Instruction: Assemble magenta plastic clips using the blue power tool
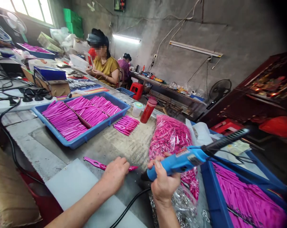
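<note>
My left hand [116, 173] is closed over the middle of a slim, glossy pink handle-like piece [96, 162], which lies low over the worktop. An oblong slot shows at its far left end, and its pointed right end sticks out past my fingers. My right hand [165, 181] is wrapped round a blue electric screwdriver [181, 161] with black ends. It is held tilted, its lower end near the pink piece and its ribbed black end raised to the right. Beyond my hands, a small row of pink pieces [126, 124] lies on the worktop.
A blue tray [73, 144] of pink pieces stands at left; another blue tray [208, 193] is at right. Between them are a clear bag of pink parts [169, 134], a red bottle [148, 110] and a lidded tub [137, 109]. A black cable [131, 202] crosses the front. A co-worker [105, 68] sits beyond.
</note>
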Demonstrator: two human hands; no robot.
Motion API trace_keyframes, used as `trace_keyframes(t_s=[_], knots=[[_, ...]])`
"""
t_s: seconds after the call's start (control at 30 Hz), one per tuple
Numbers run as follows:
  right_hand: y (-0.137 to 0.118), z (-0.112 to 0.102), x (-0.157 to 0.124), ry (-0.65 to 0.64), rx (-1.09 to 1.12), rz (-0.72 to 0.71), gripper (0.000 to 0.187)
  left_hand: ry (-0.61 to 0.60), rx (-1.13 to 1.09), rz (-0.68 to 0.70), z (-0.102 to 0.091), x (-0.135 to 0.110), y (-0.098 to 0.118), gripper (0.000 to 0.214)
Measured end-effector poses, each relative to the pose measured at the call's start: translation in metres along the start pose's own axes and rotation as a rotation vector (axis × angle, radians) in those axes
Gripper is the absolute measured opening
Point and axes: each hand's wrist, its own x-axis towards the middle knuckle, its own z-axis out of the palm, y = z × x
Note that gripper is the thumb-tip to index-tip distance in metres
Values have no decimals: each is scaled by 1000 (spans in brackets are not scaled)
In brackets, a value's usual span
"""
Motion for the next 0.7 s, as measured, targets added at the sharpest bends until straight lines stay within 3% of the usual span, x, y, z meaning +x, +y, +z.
trace_keyframes(t_s=[0.13, 0.3, 0.57, 0.7], knots=[[-8, -16, -1, 22, 39, -10, 37, 40, 91, -23, -25, -7, -40, 21], [-8, -29, -6, 38, 52, 33, 39, -6, 177, -52, -28, -17, -78, 18], [-11, -41, -15, 108, 100, 67, 39, 18, 194, -43, -24, -25, -87, 23], [-6, -56, -15, 16, 74, 115, 37, 97, 173, -108, -35, -9, -77, 22]])
